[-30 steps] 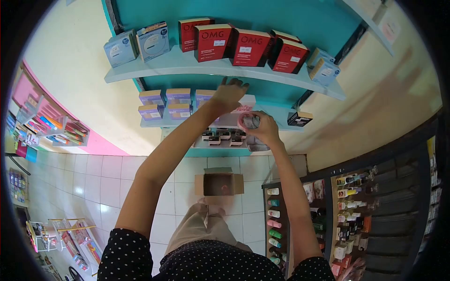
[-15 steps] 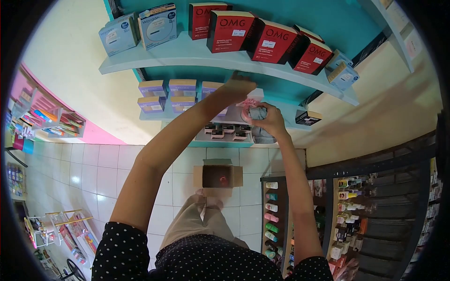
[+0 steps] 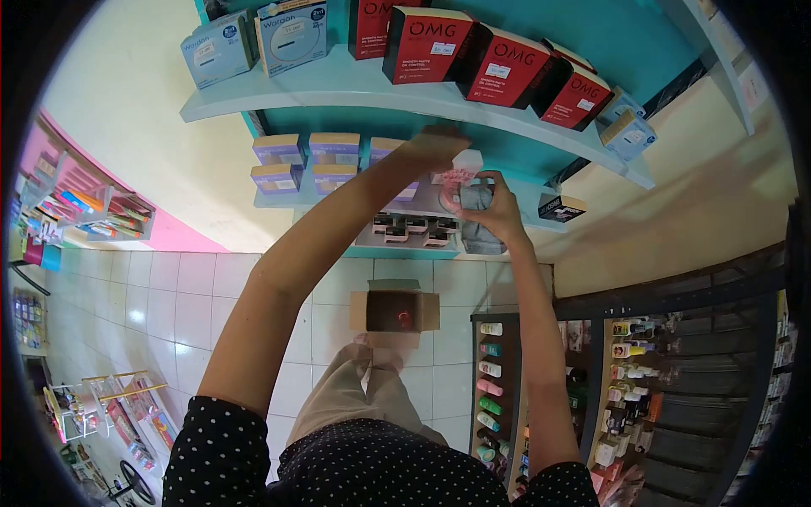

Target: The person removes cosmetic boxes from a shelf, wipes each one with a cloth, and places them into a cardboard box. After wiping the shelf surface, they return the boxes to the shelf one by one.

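Note:
My left hand (image 3: 443, 145) is above the middle shelf, just under the upper shelf's edge, blurred, its fingers not clear. Beside it on the middle shelf stands a white and pink box (image 3: 460, 166). My right hand (image 3: 500, 209) is closed round a grey cloth (image 3: 476, 198) at the shelf's front edge. A round pink item (image 3: 450, 198) touches the cloth on its left side. More grey cloth (image 3: 481, 238) hangs below the hand. Purple boxes (image 3: 334, 148) stand in two rows left of my hands.
Red boxes (image 3: 431, 46) and blue boxes (image 3: 291, 38) stand on the upper shelf (image 3: 338, 93). Small black and pink boxes (image 3: 416, 226) sit lower down. An open carton (image 3: 359, 310) is on the floor. A bottle rack (image 3: 490, 368) stands at the right.
The view has shifted slightly, with the upper shelf now higher in it. My left hand has moved a little to the right, beside the white and pink box. My right hand still grips the grey cloth.

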`<action>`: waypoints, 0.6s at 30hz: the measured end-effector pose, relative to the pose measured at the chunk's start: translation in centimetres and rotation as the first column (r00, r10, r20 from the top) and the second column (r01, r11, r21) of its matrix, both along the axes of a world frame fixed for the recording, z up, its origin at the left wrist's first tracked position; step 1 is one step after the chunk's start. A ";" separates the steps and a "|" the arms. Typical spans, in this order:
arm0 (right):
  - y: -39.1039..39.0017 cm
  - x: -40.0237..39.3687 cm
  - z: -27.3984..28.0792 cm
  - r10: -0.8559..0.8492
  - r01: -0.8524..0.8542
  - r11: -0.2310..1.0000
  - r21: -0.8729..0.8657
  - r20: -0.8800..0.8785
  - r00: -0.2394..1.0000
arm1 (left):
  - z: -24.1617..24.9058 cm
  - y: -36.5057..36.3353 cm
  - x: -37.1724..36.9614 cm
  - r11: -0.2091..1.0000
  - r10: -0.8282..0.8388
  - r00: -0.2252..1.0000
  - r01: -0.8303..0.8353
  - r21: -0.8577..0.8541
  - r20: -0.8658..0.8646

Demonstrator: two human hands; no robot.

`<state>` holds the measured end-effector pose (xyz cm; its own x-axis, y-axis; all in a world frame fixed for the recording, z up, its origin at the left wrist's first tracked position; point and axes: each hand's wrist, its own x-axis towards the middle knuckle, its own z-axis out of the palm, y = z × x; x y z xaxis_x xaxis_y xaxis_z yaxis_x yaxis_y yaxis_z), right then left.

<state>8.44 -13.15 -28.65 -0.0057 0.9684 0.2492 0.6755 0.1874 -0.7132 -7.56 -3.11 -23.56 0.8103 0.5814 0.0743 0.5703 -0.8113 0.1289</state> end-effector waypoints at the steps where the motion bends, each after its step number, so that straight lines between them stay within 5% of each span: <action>1: -0.3 0.0 0.3 0.031 -0.030 0.999 0.010 -0.055 0.998 | 0.1 -0.1 0.0 1.000 0.000 1.000 0.000 -0.004 -0.003; 7: -6.7 1.5 0.3 -0.109 0.100 0.994 -0.045 -0.376 0.920 | -0.1 0.4 -0.1 0.997 0.005 1.000 -0.008 -0.082 -0.027; 10: -10.8 1.9 0.1 -0.271 0.202 0.954 -0.222 -0.352 0.896 | 0.1 0.1 -0.2 0.997 -0.018 1.000 0.018 -0.075 -0.005; 13: -14.3 2.6 -2.2 -0.261 0.252 0.965 -0.068 -0.308 0.915 | 0.4 0.3 0.3 0.990 0.006 0.999 -0.011 -0.141 -0.036; 18: -18.8 3.5 -5.2 -0.371 0.296 0.926 -0.234 -0.419 0.829 | -0.9 1.0 0.4 0.994 0.009 0.999 -0.005 -0.109 0.044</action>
<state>11.95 -31.95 -33.88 0.4004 0.9163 -0.0059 0.2764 -0.1269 -0.9526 -7.14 -2.13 -24.44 0.8035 0.5936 0.0459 0.5677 -0.7871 0.2414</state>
